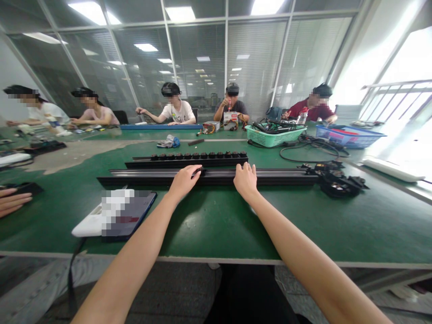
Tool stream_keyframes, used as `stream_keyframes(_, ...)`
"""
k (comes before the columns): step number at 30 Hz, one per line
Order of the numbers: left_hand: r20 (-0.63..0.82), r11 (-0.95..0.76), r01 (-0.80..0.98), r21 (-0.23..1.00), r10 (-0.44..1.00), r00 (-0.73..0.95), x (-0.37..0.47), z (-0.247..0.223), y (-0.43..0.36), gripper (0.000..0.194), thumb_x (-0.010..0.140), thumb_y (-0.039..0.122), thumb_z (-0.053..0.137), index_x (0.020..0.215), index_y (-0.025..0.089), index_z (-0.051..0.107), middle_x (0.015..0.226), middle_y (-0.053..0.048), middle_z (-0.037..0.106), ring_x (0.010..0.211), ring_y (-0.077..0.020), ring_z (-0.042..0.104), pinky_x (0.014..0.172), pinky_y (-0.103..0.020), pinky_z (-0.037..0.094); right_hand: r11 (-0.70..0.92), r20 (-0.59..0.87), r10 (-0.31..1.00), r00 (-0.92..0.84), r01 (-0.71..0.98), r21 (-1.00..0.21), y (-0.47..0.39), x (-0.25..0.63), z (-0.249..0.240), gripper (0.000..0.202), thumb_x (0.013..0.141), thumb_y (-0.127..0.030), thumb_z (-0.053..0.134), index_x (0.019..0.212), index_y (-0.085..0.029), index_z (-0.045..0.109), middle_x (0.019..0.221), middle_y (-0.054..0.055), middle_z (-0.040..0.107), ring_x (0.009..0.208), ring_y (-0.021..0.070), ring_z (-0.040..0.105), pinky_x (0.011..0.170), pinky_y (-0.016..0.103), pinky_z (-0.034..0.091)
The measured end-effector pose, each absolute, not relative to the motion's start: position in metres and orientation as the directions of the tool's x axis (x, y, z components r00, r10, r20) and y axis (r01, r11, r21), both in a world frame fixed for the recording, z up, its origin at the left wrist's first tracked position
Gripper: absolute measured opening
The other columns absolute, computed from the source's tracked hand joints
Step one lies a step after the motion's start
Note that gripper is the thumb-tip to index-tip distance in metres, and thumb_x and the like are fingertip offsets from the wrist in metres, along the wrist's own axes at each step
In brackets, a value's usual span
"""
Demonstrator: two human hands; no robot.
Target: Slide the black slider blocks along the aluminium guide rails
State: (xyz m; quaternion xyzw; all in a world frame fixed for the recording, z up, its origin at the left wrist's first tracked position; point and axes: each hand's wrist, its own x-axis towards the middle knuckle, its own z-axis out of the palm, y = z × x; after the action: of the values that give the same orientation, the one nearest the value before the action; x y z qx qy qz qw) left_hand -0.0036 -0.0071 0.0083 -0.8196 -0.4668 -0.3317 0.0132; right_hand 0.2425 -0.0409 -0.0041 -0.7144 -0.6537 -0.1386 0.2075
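A long black rail [148, 180] lies crosswise on the green table. Near its middle, my left hand [185, 178] pinches a small black part [201, 171] in the channel. My right hand [245, 177] grips the rail farther right, its fingers bent over the far edge. Just behind lies a shorter black rail [185, 164] bearing a row of several black round parts [203, 155]. At the long rail's right end sits a pile of black parts [340, 180].
A phone [143, 211] and a white device [91, 220] lie front left, near another person's hand [13, 201]. Behind are a green basket [275, 137], a blue basket [351, 138], cables [290, 155] and gloves [168, 141]. Several people sit across the green table [216, 225].
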Motion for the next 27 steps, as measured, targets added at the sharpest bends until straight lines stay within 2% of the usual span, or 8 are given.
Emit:
stream_keyframes(5, 0.56, -0.569, 0.77, 0.288, 0.752, 0.347, -0.0041, 0.0078, -0.0067, 0.038, 0.099, 0.032, 0.05, 0.129, 0.021, 0.07, 0.132, -0.009, 0.072, 0.122, -0.0264, 0.067, 0.111, -0.043, 0.051, -0.073, 0.469, 0.875, 0.119, 0.991, -0.115, -0.0396, 0.2429, -0.006, 0.046, 0.093, -0.005, 0.037, 0.132, -0.001, 0.06, 0.151, 0.031, 0.049, 0.143, 0.0308, 0.048, 0.121, 0.046, 0.028)
stream_keyframes(12, 0.561, -0.569, 0.771, 0.286, 0.752, 0.347, -0.0037, 0.0074, -0.0066, 0.037, 0.099, 0.032, 0.049, 0.128, 0.021, 0.07, 0.132, -0.008, 0.072, 0.123, -0.0258, 0.067, 0.111, -0.043, 0.05, -0.086, 0.465, 0.875, 0.134, 0.989, -0.124, -0.0383, 0.2446, -0.0081, 0.054, 0.091, -0.006, 0.04, 0.144, 0.004, 0.052, 0.156, 0.034, 0.042, 0.148, 0.034, 0.042, 0.12, 0.047, 0.031)
stream_keyframes(19, 0.567, -0.574, 0.768, 0.282, 0.746, 0.349, -0.0038, 0.0067, -0.0062, 0.037, 0.1, 0.032, 0.05, 0.129, 0.021, 0.07, 0.132, -0.009, 0.072, 0.122, -0.0267, 0.068, 0.11, -0.044, 0.051, -0.116, 0.5, 0.853, 0.151, 0.988, -0.1, -0.0379, 0.2445, -0.0095, 0.057, 0.092, -0.007, 0.042, 0.147, 0.002, 0.05, 0.154, 0.034, 0.044, 0.145, 0.0355, 0.046, 0.116, 0.048, 0.034)
stream_keyframes(27, 0.565, -0.573, 0.769, 0.283, 0.747, 0.349, -0.0035, 0.0069, -0.0065, 0.038, 0.1, 0.032, 0.05, 0.129, 0.02, 0.07, 0.132, -0.01, 0.072, 0.123, -0.0268, 0.067, 0.111, -0.044, 0.05, -0.144, 0.458, 0.871, 0.178, 0.984, -0.109, -0.0419, 0.2437, -0.0036, 0.056, 0.095, -0.007, 0.038, 0.149, 0.005, 0.049, 0.156, 0.036, 0.04, 0.148, 0.0368, 0.042, 0.118, 0.047, 0.034)
